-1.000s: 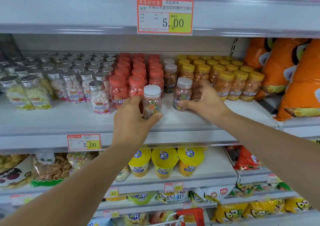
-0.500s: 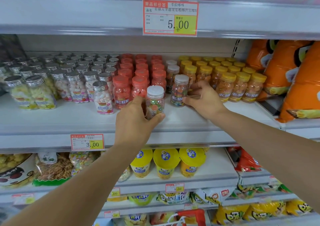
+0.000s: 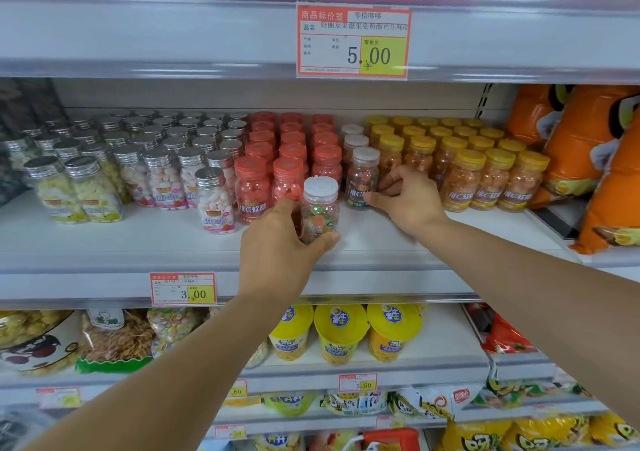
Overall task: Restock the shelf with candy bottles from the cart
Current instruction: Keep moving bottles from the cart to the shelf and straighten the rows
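My left hand [image 3: 277, 246] grips a clear white-capped candy bottle [image 3: 320, 208] with mixed-colour candy, upright on the white shelf [image 3: 138, 239] near its front edge. My right hand [image 3: 408, 201] pinches a second white-capped bottle [image 3: 363, 177] by its lower part. That bottle stands at the front of a short white-capped row [image 3: 353, 139], between the red-capped bottles [image 3: 287, 153] and the yellow-capped bottles [image 3: 464, 160].
Silver-capped bottles [image 3: 138, 163] fill the shelf's left side. Orange snack bags [image 3: 595, 160] stand at the right. Price tags [image 3: 353, 40] hang on the shelf edges. Lower shelves hold yellow cups [image 3: 341, 333] and snack packets. A red cart handle [image 3: 391, 438] shows at the bottom.
My right hand has pushed its white-capped bottle back into the row. My left hand with its bottle has barely moved.
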